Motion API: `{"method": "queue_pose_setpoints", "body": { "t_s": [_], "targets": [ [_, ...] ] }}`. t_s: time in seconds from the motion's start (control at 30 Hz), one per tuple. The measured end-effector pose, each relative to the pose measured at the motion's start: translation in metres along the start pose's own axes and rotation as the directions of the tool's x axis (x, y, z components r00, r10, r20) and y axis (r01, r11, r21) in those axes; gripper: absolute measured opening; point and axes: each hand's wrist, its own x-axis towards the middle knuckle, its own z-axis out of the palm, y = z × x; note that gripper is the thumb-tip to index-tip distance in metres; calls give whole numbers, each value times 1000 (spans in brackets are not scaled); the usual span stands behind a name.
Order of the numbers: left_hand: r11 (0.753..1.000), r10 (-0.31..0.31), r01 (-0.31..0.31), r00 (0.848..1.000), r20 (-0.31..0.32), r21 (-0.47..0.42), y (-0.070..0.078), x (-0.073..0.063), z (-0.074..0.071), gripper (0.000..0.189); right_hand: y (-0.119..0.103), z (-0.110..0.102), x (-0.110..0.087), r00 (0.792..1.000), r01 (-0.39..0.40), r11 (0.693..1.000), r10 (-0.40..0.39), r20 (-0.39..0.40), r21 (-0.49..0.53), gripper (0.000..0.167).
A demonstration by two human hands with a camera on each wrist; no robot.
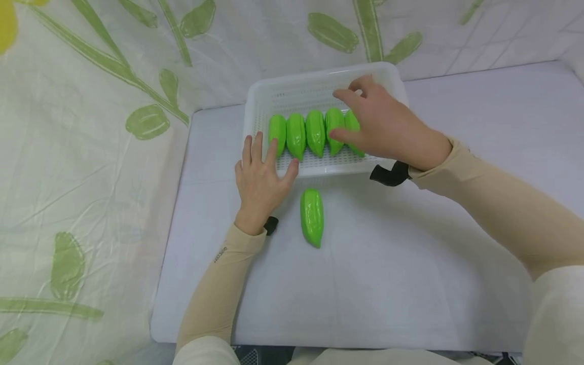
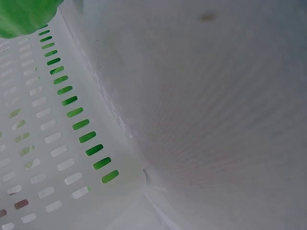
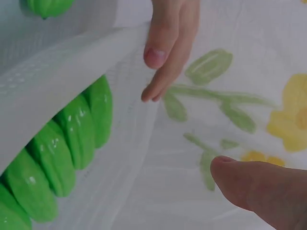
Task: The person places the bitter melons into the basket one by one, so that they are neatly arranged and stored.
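Several glossy green, ridged, pointed pieces, like model vegetables, lie side by side in a white perforated basket. My left hand is at the basket's front left corner, fingers spread, fingertips at the rim and the leftmost piece. Over the right part of the basket hovers my right hand, thumb and fingers apart with nothing between them; it partly covers the two rightmost pieces. One more green piece lies on the table in front of the basket, between my forearms.
The basket stands at the back of a table under a pale cloth. Behind and to the left hangs a white sheet with green leaves and yellow flowers. Black straps show at both wrists.
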Motion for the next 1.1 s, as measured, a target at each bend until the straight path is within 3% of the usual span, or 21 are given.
{"method": "queue_pose_setpoints", "body": {
  "t_s": [0.33, 0.73, 0.93, 1.1],
  "targets": [
    [1000, -2, 2, 1000, 8, 3, 0, -1, 0, 73, -21, 19, -31, 984, 109, 994, -106, -143, 9, 64],
    [1000, 7, -6, 1000, -8, 11, 0, -1, 0, 71, -37, 46, -55, 953, 241, 970, -229, -198, 37, 60],
    [1000, 1, -1, 1000, -1, 11, 1, -1, -1, 72, -45, 62, -67, 927, 289, 957, -288, -242, -32, 59],
    [1000, 4, -4, 1000, 3, 13, 1, 0, -1, 72, -53, 74, -76, 933, 286, 957, -289, -213, -46, 56]
  ]
}}
